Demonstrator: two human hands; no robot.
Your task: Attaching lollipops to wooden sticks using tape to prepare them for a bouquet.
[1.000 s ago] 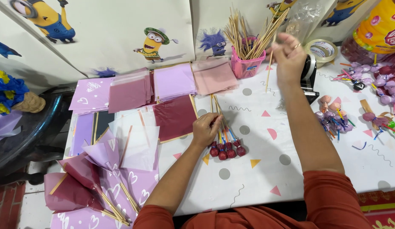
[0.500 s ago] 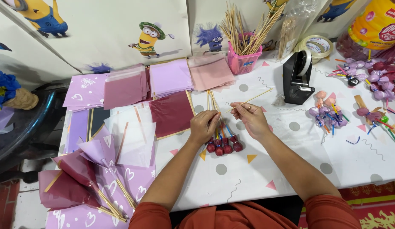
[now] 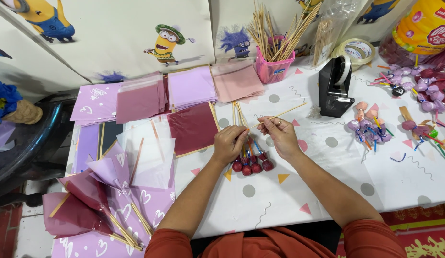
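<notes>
Thin wooden skewer (image 3: 280, 115), glossy red lollipops (image 3: 253, 166)

Open tabletop (image 3: 280, 200) lies in front of the hands, toward the person; to the right, the black tape dispenser (image 3: 338, 86) and the scattered wrapped candies (image 3: 368, 125) block the way; behind, the pink cup of skewers (image 3: 275, 67) stands upright; to the left, stacked paper sheets (image 3: 191, 126) and wrapped cones (image 3: 103, 191) crowd the surface.

A cluster of dark red lollipops (image 3: 253, 165) lies heads-down on the table, beside a thin wooden skewer (image 3: 280, 114) angled upward.
</notes>
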